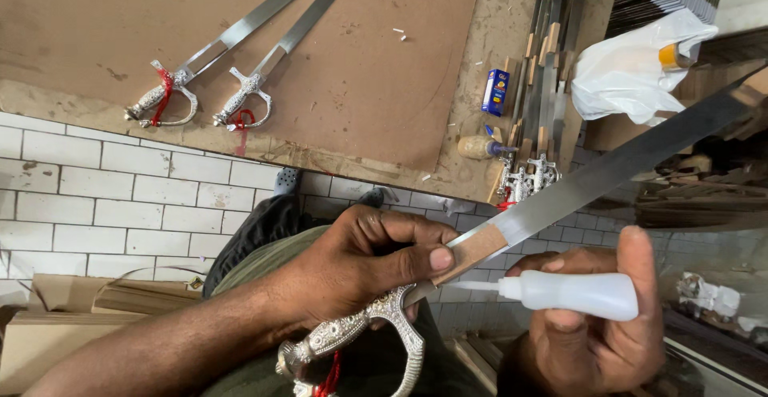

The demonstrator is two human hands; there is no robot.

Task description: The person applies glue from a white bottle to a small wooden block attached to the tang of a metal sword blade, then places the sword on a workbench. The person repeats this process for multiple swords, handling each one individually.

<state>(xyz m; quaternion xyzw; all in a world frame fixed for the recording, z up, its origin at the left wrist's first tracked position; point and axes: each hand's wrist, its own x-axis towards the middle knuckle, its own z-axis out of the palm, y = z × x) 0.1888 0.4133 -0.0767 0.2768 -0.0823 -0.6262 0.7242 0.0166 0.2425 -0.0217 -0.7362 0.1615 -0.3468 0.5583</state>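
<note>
My left hand [364, 265] grips a sword just above its ornate silver hilt [352, 341], thumb pressing a small brown wooden strip [478, 249] against the flat steel blade [632, 161]. The blade runs up to the right. My right hand [588, 329] holds a translucent white squeeze bottle [576, 293], its thin nozzle pointing left at the lower end of the wooden strip. A red tassel hangs from the hilt.
Two finished swords [240, 53] with silver hilts and red tassels lie on a brown board [360, 85]. A bundle of more swords [540, 93], a small blue box [496, 91], a white plastic bag [632, 69] and a white tiled floor [120, 197] surround me.
</note>
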